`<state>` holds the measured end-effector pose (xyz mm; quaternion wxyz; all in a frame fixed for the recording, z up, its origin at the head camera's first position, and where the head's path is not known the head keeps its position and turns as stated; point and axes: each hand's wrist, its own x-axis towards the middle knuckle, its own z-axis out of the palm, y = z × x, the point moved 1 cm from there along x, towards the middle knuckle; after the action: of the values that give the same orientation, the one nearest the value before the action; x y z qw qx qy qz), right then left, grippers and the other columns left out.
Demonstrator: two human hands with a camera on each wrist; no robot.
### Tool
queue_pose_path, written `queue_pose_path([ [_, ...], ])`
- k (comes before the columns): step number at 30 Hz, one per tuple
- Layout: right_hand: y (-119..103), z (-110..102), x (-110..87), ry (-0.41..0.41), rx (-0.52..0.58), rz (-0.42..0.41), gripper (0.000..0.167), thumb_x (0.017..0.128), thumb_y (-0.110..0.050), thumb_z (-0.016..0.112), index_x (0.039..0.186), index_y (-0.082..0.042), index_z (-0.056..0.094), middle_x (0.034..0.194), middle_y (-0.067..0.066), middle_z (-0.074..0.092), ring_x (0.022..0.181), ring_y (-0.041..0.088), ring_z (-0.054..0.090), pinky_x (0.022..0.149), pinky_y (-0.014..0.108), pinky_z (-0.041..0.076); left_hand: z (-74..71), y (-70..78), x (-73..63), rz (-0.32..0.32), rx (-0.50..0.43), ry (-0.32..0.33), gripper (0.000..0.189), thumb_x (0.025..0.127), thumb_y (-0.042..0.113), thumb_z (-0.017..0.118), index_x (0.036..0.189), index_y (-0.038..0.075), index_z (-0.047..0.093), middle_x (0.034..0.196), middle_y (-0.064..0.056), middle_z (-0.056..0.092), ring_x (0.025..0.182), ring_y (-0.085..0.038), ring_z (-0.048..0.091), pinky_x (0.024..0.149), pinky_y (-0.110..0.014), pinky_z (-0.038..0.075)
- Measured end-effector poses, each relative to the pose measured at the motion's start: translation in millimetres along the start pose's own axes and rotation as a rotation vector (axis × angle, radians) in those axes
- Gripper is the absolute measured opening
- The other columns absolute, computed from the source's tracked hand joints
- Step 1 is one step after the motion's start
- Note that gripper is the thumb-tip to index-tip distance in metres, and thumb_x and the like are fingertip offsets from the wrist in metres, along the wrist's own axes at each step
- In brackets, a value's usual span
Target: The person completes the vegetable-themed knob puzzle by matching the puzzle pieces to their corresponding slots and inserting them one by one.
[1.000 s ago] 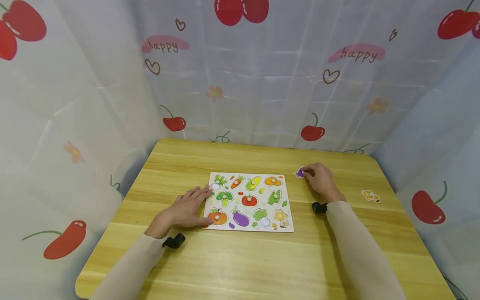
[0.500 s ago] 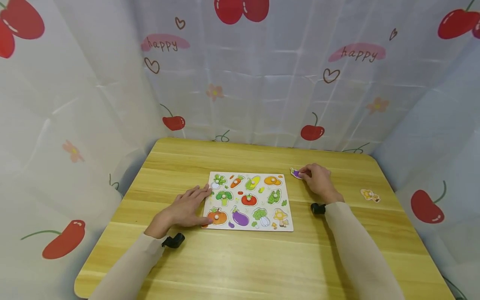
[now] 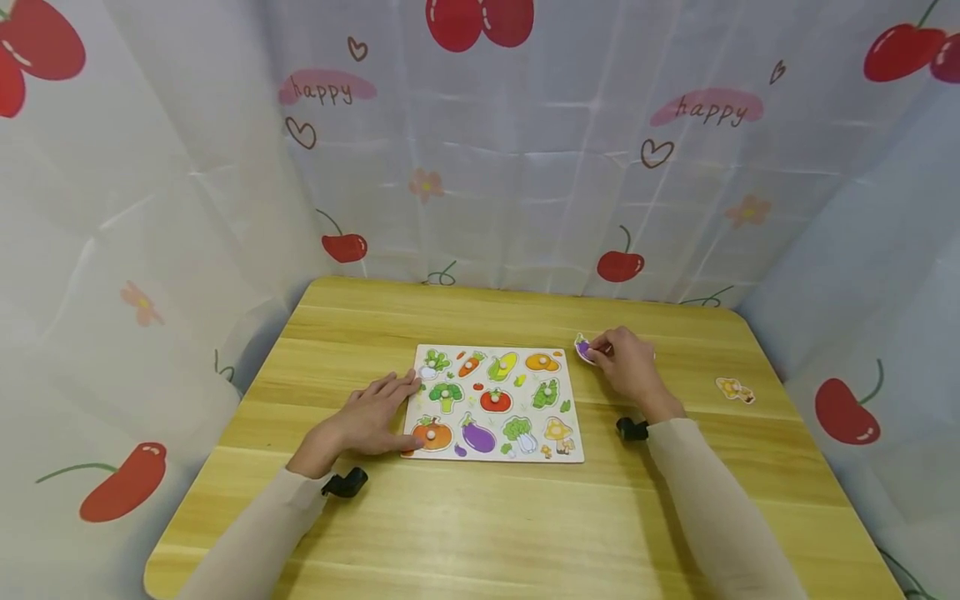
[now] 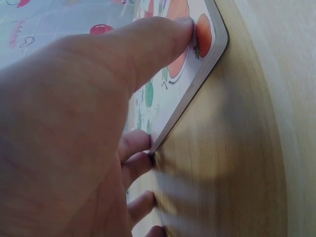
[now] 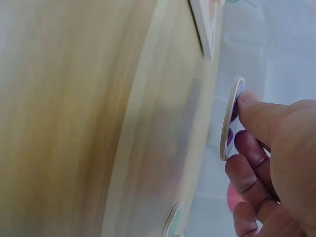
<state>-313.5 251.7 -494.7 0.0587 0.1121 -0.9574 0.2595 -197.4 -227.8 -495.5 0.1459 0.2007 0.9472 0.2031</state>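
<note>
A wooden vegetable puzzle board [image 3: 525,452] lies on the table, with white knobs on several of its pieces. My left hand [image 3: 371,417] rests along the board's left edge, fingers spread and fairly straight. In the left wrist view its thumb [image 4: 163,42] lies on the corner beside the printed pumpkin. Right of the board, my right hand [image 3: 628,367] pinches a purple eggplant puzzle piece [image 3: 582,347] between thumb and fingers. The right wrist view shows this eggplant piece [image 5: 230,118] edge-on, held above the tabletop.
A mushroom puzzle piece [image 3: 735,389] lies on the table at the right. Another piece with a pale green face [image 5: 174,222] shows at the bottom of the right wrist view, mostly hidden by my right hand in the head view. A cherry-printed curtain [image 3: 487,217] surrounds the wooden table [image 3: 465,525].
My right hand has moved a little left toward the board with the eggplant piece, which has turned and come off the tabletop. My left hand stays on the board.
</note>
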Motion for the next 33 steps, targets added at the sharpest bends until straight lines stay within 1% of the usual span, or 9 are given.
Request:
queue_pose_path([
  [3,-6.0,2.4,-4.8,0.007,0.023,-0.016,0.017,0.113,-0.018,0.08,0.118,-0.001,0.082,0.122,0.021,0.072,0.115,0.04,0.072,0.107,0.063,0.042,0.7,0.2,-0.7,0.001,-0.003,0.003,0.108,0.105,0.063,0.082,0.185,0.011,0.032,0.195,-0.015,0.026,0.181,-0.052,0.021,0.129,-0.087,0.03],
  [7,-15.8,4.6,-10.8,0.023,0.045,-0.038,0.017,0.113,-0.018,0.08,0.114,-0.001,0.082,0.125,0.021,0.068,0.117,0.042,0.071,0.105,0.062,0.041,0.9,1.0,-1.3,0.0,-0.003,0.006,0.108,0.105,0.062,0.082,0.185,0.01,0.032,0.195,-0.015,0.026,0.18,-0.052,0.021,0.128,-0.087,0.03],
  [11,-25.6,6.5,-16.2,0.017,0.061,-0.065,0.015,0.111,-0.017,0.082,0.112,-0.002,0.082,0.127,0.021,0.066,0.118,0.042,0.072,0.108,0.061,0.053,0.8,1.6,-1.4,0.001,-0.004,0.003,0.108,0.105,0.061,0.082,0.185,0.01,0.031,0.196,-0.015,0.025,0.18,-0.053,0.021,0.128,-0.087,0.03],
  [14,-33.4,8.0,-20.9,0.005,0.069,-0.089,0.014,0.111,-0.017,0.083,0.11,-0.003,0.081,0.128,0.02,0.066,0.118,0.041,0.073,0.102,0.058,0.062,0.1,1.8,-1.3,0.002,0.002,-0.001,0.108,0.106,0.061,0.081,0.186,0.009,0.03,0.196,-0.015,0.025,0.18,-0.053,0.021,0.128,-0.088,0.03],
  [21,-56.9,13.9,-32.7,-0.025,0.071,-0.127,0.013,0.109,-0.018,0.085,0.109,-0.006,0.081,0.129,0.015,0.069,0.116,0.035,0.076,0.099,0.051,0.065,-1.6,1.8,-1.4,-0.002,0.013,-0.005,0.109,0.106,0.062,0.08,0.186,0.01,0.028,0.196,-0.016,0.025,0.18,-0.053,0.022,0.128,-0.09,0.029],
  [24,-66.8,18.1,-38.6,-0.028,0.072,-0.151,0.012,0.107,-0.017,0.088,0.107,-0.007,0.081,0.128,0.013,0.071,0.112,0.032,0.077,0.094,0.047,0.066,-1.1,1.5,-1.2,-0.001,0.012,-0.003,0.109,0.106,0.062,0.08,0.186,0.01,0.029,0.196,-0.016,0.025,0.18,-0.053,0.022,0.128,-0.091,0.029],
  [27,-76.3,21.9,-44.4,-0.027,0.066,-0.185,0.012,0.105,-0.016,0.09,0.105,-0.008,0.081,0.124,0.012,0.072,0.107,0.029,0.078,0.088,0.043,0.065,-0.7,1.6,-0.8,0.002,0.011,0.0,0.109,0.106,0.062,0.08,0.186,0.01,0.029,0.195,-0.016,0.026,0.18,-0.053,0.023,0.128,-0.091,0.029],
  [33,-93.6,31.7,-54.4,-0.062,0.062,-0.229,0.014,0.104,-0.019,0.092,0.102,-0.013,0.079,0.121,0.007,0.072,0.101,0.019,0.076,0.086,0.036,0.064,-0.5,1.5,0.3,0.005,0.011,0.001,0.109,0.106,0.062,0.081,0.186,0.009,0.029,0.196,-0.016,0.025,0.18,-0.053,0.023,0.128,-0.09,0.03],
])
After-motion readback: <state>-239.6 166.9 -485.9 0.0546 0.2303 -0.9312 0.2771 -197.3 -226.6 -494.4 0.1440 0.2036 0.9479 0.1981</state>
